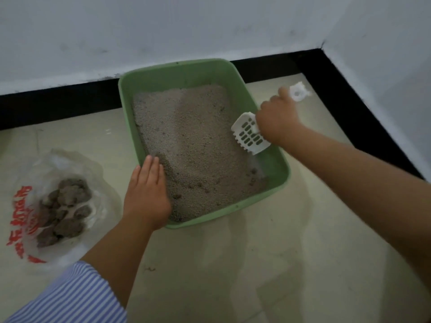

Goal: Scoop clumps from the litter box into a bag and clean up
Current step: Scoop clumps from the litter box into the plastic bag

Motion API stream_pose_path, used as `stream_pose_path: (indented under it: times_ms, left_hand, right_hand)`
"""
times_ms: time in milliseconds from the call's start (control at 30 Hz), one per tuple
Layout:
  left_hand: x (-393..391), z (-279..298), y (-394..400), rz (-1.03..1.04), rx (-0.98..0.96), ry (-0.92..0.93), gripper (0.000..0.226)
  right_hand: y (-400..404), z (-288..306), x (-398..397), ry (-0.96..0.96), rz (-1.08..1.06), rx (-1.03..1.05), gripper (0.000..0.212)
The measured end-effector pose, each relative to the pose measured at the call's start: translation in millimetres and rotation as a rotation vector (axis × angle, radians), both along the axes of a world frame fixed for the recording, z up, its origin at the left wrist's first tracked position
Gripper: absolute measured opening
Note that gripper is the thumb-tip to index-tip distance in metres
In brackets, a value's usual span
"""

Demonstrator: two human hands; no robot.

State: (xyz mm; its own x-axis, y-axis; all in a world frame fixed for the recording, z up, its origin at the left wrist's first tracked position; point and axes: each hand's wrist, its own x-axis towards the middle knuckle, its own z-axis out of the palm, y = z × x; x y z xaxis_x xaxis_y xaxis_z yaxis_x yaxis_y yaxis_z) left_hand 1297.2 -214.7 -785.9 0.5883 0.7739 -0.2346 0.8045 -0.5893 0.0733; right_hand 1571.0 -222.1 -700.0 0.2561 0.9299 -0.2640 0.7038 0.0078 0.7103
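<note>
The right hand [277, 120] grips the handle of the white slotted plastic scoop [250, 134], its toothed blade poised over the right side of the grey litter [186, 141]. The left hand [147, 194] lies flat, fingers straight, on the near-left rim of the green plastic litter box [177, 71], which sits on the pale tiled floor [256, 264]. Well to the left lies an open clear plastic bag with red print [21, 220], dark grey clumps [65, 210] piled inside.

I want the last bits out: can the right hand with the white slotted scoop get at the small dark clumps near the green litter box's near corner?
Probably yes. The right hand holds the white slotted scoop just above the litter, and the small dark clumps lie uncovered nearby, nothing between.
</note>
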Motion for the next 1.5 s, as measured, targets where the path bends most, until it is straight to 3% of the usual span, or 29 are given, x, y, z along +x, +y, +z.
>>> stream_pose_path:
  times_ms: [167,400,533,733,833,900,1100,1267,1500]
  left_hand:
    - [-2,-9,1,-0.027,0.089,0.041,0.077]
    - [-5,-14,6,-0.065,0.019,0.004,0.064]
    - [-7,-14,6,-0.053,-0.009,-0.033,0.065]
    - [-8,-17,7,-0.071,0.036,-0.074,0.064]
    - [-7,-19,7,-0.07,0.059,-0.099,0.064]
    - [-7,-21,7,-0.06,0.062,-0.115,0.065]
    - [-9,-25,7,-0.066,0.075,-0.195,0.068]
    - [-11,-30,8,-0.074,0.091,-0.306,0.068]
    - [-14,-32,9,-0.091,0.132,-0.406,0.066]
  right_hand:
    - [9,-19,-36,-0.211,0.134,-0.202,0.017]
    - [13,-14,4,0.141,0.053,-0.389,0.016]
    - [-1,-21,4,0.163,0.012,-0.38,0.034]
    - [-1,-18,-11,0.046,0.231,-0.29,0.016]
    - [10,-15,-7,0.054,0.176,-0.387,0.015]
    - [12,-12,3,0.131,0.095,-0.416,0.027]
    - [-19,-31,10,0.411,-0.062,-0.349,0.023]
    - [-37,-69,-20,0.683,-0.206,-0.229,0.032]
    - [-31,-112,-85,0.857,-0.251,-0.068,0.039]
